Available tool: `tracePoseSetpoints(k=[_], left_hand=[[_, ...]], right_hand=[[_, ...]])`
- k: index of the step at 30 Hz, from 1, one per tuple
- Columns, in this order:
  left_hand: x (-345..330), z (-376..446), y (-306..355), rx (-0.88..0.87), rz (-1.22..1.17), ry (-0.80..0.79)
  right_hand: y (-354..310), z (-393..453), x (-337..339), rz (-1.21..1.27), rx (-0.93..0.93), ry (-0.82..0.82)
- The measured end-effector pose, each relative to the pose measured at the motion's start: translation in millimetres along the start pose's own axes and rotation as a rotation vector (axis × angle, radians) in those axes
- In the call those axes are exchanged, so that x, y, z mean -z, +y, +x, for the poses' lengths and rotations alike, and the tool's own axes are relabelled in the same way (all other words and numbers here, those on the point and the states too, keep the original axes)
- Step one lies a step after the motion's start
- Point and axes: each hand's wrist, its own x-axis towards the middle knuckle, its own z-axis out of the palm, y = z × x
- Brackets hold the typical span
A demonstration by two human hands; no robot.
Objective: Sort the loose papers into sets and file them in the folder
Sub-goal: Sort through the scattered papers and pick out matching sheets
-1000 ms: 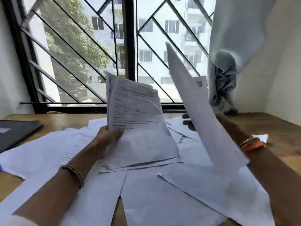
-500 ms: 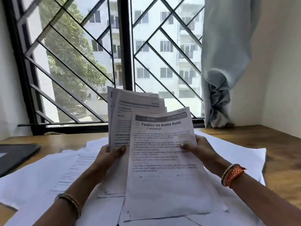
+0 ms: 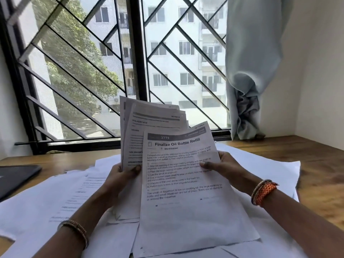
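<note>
White papers (image 3: 182,192) in both hands, unfiled

Printed sheet titled "Finalize Oil Bottle Refill" (image 3: 184,183) held upright, overlapping a fanned stack of printed pages (image 3: 147,127), loose white papers (image 3: 55,202) spread on the desk beneath

Bright daylight through the black diamond-grilled window (image 3: 134,71) across the upper frame, pale building outside nearly washed out, raised printed white sheets (image 3: 186,183) backlit and greyish, soft shadows on the brown wooden table (image 3: 316,164), window bars bowed toward the edges, small print soft.
</note>
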Motion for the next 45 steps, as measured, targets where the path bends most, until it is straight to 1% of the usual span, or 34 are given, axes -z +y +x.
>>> tracePoseSetpoints(k=[2,5,9,15,19,22,26,28,30,32,34,37,39,41,43,45], left_hand=[[1,0,0,0.004,0.013,-0.002],[1,0,-2,0.005,0.038,0.015],[1,1,-1,0.019,0.036,0.036],[1,0,2,0.007,0.024,0.067],[3,2,-3,0.0,0.003,0.069],[6,2,0,-0.022,-0.027,0.068],[10,8,4,-0.039,-0.054,0.13],[10,8,6,-0.046,-0.057,0.128],[9,7,8,-0.039,-0.057,0.106],[9,6,10,-0.021,-0.069,0.083],[10,4,14,-0.017,-0.096,0.045],[11,3,18,-0.039,-0.124,0.03],[8,0,18,-0.035,-0.111,-0.003],[1,-6,19,-0.022,-0.117,-0.071],[-5,-9,22,-0.03,-0.133,-0.111],[-8,-8,26,-0.055,-0.162,-0.104]], right_hand=[[3,-2,0,-0.019,-0.041,-0.06],[11,-2,-2,-0.024,-0.081,-0.068],[10,2,0,-0.056,-0.032,0.01],[7,8,12,-0.093,0.034,0.272],[7,15,37,-0.135,0.023,0.37],[0,15,60,-0.144,0.062,0.495],[7,16,87,-0.291,0.063,0.785],[7,11,90,-0.398,0.066,0.938],[1,5,86,-0.524,0.106,0.994],[-7,0,74,-0.613,0.172,0.952],[-11,2,65,-0.65,0.261,0.873],[-14,7,54,-0.63,0.35,0.768],[-15,6,43,-0.685,0.38,0.651],[-14,6,33,-0.79,0.43,0.555],[-14,7,29,-0.877,0.465,0.561],[-14,9,32,-0.867,0.45,0.606]])
